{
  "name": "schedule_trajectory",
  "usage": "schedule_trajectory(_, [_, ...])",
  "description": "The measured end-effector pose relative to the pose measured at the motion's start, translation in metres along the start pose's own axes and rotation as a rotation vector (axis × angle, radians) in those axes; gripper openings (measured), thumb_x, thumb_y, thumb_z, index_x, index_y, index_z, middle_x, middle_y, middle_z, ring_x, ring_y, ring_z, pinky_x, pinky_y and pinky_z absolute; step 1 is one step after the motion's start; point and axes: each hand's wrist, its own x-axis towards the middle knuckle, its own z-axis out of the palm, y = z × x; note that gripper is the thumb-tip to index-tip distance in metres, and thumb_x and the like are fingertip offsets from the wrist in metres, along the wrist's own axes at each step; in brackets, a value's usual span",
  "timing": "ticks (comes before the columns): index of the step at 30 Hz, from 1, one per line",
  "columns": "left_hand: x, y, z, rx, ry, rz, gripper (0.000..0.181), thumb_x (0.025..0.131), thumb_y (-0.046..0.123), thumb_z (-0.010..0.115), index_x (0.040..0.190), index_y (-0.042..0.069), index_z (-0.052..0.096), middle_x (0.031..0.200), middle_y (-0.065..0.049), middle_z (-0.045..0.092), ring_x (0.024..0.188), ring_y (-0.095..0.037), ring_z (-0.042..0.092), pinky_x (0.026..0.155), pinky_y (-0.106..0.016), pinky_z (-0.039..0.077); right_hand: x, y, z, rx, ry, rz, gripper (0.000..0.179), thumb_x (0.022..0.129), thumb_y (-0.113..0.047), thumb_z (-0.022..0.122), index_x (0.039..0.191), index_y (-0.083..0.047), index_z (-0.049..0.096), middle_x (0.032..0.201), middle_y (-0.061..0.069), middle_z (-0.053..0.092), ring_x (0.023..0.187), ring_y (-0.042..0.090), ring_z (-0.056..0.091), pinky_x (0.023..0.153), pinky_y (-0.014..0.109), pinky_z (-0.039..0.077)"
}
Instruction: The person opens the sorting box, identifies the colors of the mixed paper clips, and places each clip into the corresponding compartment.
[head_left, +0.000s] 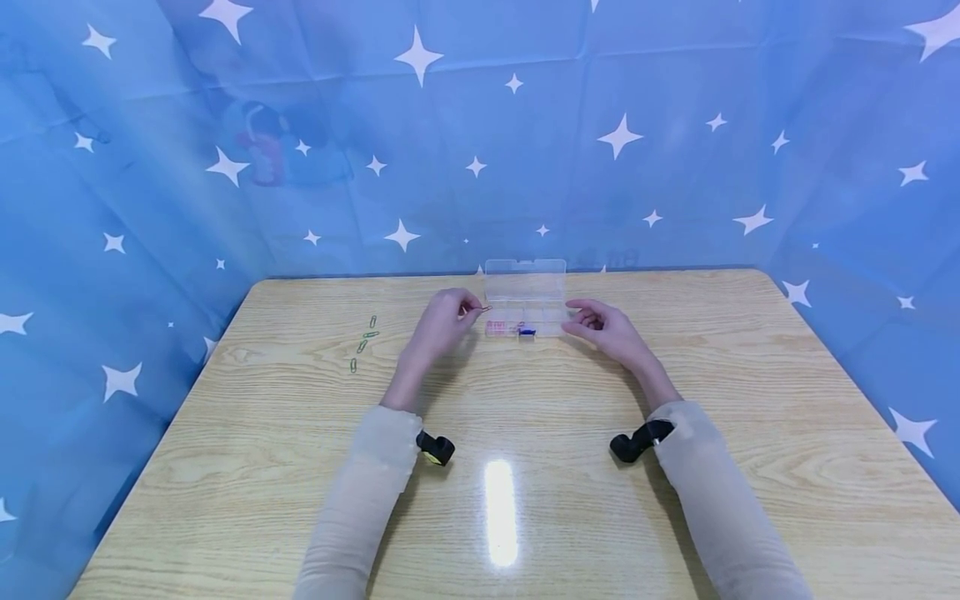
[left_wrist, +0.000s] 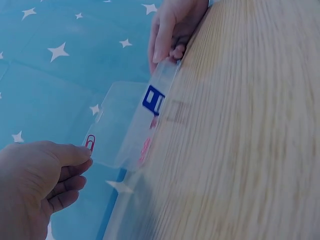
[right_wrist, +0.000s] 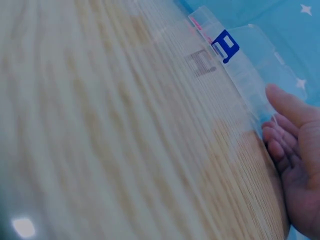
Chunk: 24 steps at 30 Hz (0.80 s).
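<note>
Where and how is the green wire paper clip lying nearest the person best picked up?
Probably across its long sides, near the middle, pinched from above: the narrow green wire paper clip lies flat on the light wood-grain table, its length pointing away from the person. The left hand is nearer but pinches a red wire paper clip, so would need freeing first.

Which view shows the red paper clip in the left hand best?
The left wrist view: there the red paper clip shows its loops clearly, pinched in the left hand. The head view shows it tiny; the right wrist view misses it.
</note>
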Motion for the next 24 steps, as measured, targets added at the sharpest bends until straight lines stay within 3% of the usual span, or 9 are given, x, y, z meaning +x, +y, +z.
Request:
schedule_trajectory(9, [0.008,0.011,0.019,-0.016,-0.034,0.043,0.009,0.099,0.005,0.063,0.100,0.001,0.071,0.095,-0.010,0.069,0.088,-0.021,0.063,0.079,-0.030,0.054,-0.003,-0.004,-0.001,0.000,-0.004,0.007,0.053,0.099,-0.018,0.067,0.144,0.005,0.049,0.113,0.022,0.061,0.094,0.029,0.055,0.075,0.025,0.047])
schedule_trajectory(24, [0.019,0.020,0.039,0.034,-0.062,0.021,0.009,0.098,0.004,0.063,0.101,0.001,0.071,0.097,-0.009,0.070,0.088,-0.020,0.064,0.076,-0.027,0.054,-0.003,-0.004,0.000,0.014,-0.004,0.004,0.053,0.099,-0.018,0.068,0.143,0.005,0.050,0.113,0.021,0.061,0.094,0.029,0.055,0.074,0.025,0.047])
